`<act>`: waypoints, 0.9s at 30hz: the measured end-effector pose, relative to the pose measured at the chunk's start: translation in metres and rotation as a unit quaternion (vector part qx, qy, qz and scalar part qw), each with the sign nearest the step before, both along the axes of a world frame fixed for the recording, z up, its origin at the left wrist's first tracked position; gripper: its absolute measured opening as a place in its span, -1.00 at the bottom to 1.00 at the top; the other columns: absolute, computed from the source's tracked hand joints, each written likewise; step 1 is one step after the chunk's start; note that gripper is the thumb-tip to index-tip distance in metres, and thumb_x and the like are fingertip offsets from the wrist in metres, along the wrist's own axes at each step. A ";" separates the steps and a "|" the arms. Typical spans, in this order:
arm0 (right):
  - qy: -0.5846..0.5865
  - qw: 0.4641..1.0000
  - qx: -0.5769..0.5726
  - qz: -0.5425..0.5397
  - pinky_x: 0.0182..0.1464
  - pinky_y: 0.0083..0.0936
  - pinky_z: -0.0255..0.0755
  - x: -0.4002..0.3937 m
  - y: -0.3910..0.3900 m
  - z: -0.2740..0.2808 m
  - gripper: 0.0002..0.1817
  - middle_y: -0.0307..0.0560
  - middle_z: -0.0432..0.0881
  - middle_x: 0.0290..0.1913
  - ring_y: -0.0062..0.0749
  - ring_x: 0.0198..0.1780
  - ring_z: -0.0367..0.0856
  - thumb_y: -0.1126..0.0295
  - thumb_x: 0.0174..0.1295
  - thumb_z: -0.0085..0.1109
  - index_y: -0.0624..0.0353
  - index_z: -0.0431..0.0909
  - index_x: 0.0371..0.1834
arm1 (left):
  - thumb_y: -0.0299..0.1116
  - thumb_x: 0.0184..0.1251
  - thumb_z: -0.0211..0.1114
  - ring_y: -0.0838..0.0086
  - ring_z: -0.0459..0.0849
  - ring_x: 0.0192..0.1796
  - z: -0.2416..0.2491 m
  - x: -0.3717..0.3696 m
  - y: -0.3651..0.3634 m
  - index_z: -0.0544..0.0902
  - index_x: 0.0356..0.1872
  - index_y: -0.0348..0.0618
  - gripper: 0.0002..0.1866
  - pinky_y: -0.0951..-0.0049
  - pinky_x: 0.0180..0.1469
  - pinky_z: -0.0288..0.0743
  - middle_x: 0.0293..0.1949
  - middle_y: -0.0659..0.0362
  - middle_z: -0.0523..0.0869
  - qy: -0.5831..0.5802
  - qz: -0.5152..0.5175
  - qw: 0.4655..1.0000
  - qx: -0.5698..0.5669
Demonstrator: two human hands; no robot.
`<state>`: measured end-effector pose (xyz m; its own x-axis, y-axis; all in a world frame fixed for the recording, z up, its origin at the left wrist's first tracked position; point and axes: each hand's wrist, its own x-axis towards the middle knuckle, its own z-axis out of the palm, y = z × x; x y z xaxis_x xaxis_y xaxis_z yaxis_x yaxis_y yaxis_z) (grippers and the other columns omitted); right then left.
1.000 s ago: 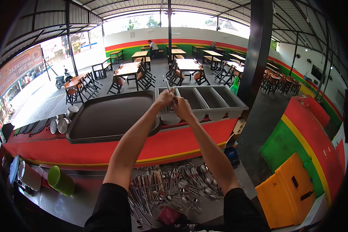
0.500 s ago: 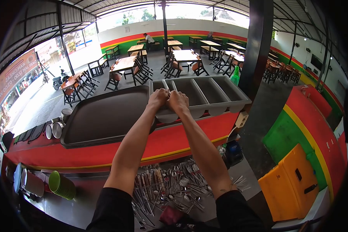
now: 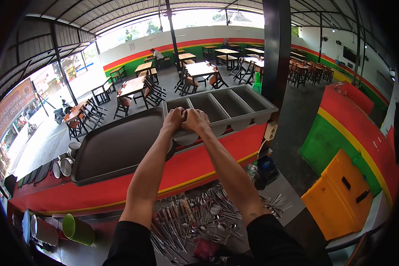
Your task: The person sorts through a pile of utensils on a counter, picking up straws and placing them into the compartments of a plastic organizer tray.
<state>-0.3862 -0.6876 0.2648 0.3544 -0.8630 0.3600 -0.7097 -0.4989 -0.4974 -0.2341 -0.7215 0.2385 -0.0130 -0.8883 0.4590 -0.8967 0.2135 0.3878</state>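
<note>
A grey cutlery tray (image 3: 262,114) with several long compartments sits on the red counter. Over its front left end, my left hand (image 3: 174,119) and my right hand (image 3: 196,119) are side by side, knuckles up and touching. Both are closed, with the fingers curled down at the leftmost compartments; I cannot tell what is inside them. Just left of the hands lies a stack of large dark brown serving trays (image 3: 119,142). Below my arms, loose spoons, forks and chopsticks (image 3: 186,221) are spread over a lower surface.
Metal cups (image 3: 66,166) stand left of the serving trays. Stacked green cups (image 3: 77,229) are at lower left. A green bottle (image 3: 257,83) and black post (image 3: 275,57) rise behind the cutlery tray. An orange box (image 3: 337,195) is at right. Dining tables and a seated person are beyond.
The view has turned and tilted slightly, so the counter and tray appear shifted left and lower. My hands stay closed together at the same end of the cutlery tray.
</note>
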 end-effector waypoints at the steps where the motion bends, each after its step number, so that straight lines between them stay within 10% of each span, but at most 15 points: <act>1: 0.006 1.000 0.002 -0.002 0.14 -0.26 0.51 -0.002 0.001 0.001 -0.55 0.14 0.70 -0.07 -0.05 0.05 0.65 0.21 -0.13 0.29 0.18 0.66 -0.13 | -0.21 0.39 0.08 -0.08 0.67 -0.08 -0.001 0.000 0.003 0.68 -0.16 -0.20 -0.70 0.02 -0.03 0.52 -0.22 -0.20 0.69 0.012 -0.011 1.000 -0.019; 16: -0.135 0.981 -0.128 -0.058 -0.08 -0.21 0.58 0.002 0.007 -0.017 -0.80 0.06 0.73 -0.31 -0.03 -0.18 0.73 0.26 0.07 0.19 0.12 0.69 -0.38 | -0.26 0.43 0.04 -0.03 0.69 -0.10 0.030 -0.027 0.135 0.59 -0.12 -0.23 -0.74 0.07 0.00 0.53 -0.17 -0.12 0.71 -0.073 -0.065 0.989 -0.113; 27: -0.356 0.868 -0.345 -0.023 -0.07 -0.25 0.36 0.029 0.080 -0.039 -0.92 -0.18 0.67 -0.30 -0.25 -0.23 0.57 0.40 0.21 0.16 0.08 0.61 -0.28 | -0.17 0.48 0.15 0.44 0.71 -0.14 -0.047 0.031 0.332 0.60 -0.03 -0.30 -0.65 0.41 -0.04 0.55 -0.20 0.07 0.73 0.359 -0.079 0.930 -0.016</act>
<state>-0.3572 -0.6081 0.2260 -0.1994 -0.3630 0.9102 -0.3724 -0.8311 -0.4130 -0.2026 -0.3893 0.1919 0.1779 -0.8870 0.4260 -0.3648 0.3427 0.8657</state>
